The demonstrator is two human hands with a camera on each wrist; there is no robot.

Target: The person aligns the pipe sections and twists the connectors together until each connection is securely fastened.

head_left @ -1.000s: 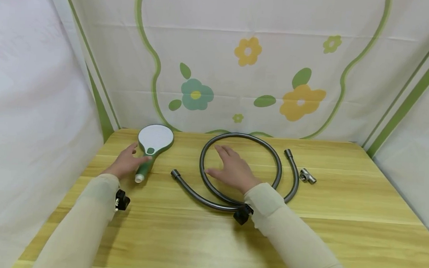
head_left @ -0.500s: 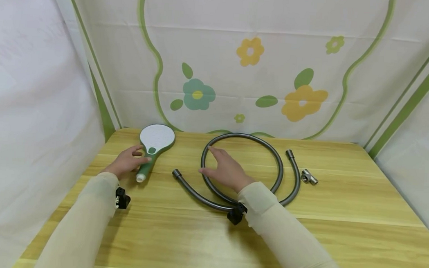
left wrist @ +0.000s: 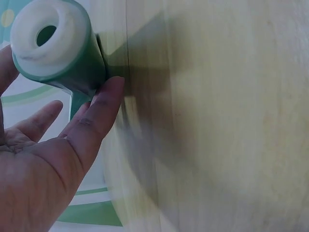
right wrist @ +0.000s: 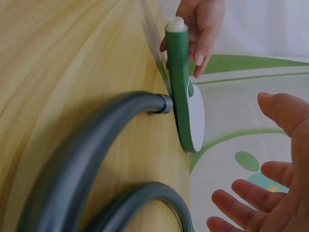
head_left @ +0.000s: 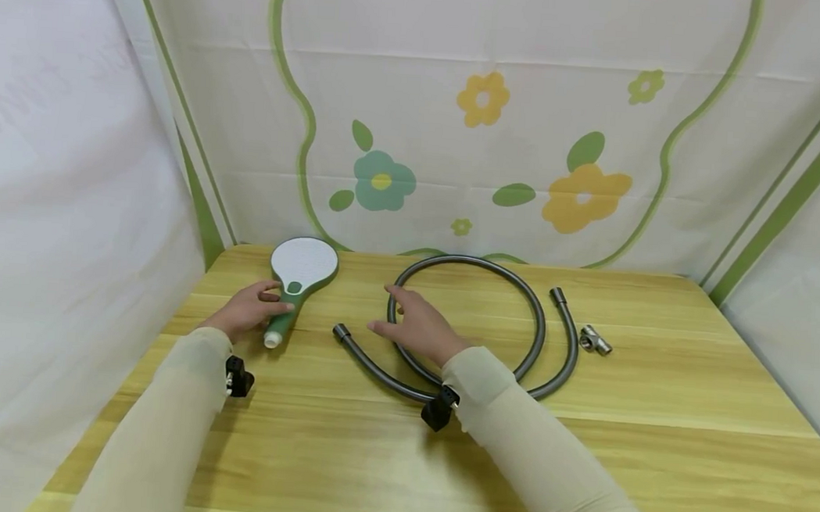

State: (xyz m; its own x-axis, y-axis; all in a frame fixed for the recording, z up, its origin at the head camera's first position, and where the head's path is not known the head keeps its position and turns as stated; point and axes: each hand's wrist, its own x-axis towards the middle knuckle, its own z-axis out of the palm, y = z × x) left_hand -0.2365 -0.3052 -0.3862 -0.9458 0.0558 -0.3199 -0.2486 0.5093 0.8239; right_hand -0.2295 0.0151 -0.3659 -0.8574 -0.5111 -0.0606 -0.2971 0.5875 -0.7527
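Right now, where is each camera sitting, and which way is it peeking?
Head: on the person's head, looking forward and down at the table, shower head, hose and metal fitting; left hand, right hand and sleeves show.
Left wrist: on that wrist, facing the shower head's white handle end; only the left hand shows.
Right wrist: on that wrist, looking across the table at hose and shower head; both hands show.
The head and right wrist views share both hands, the hose and the shower head.
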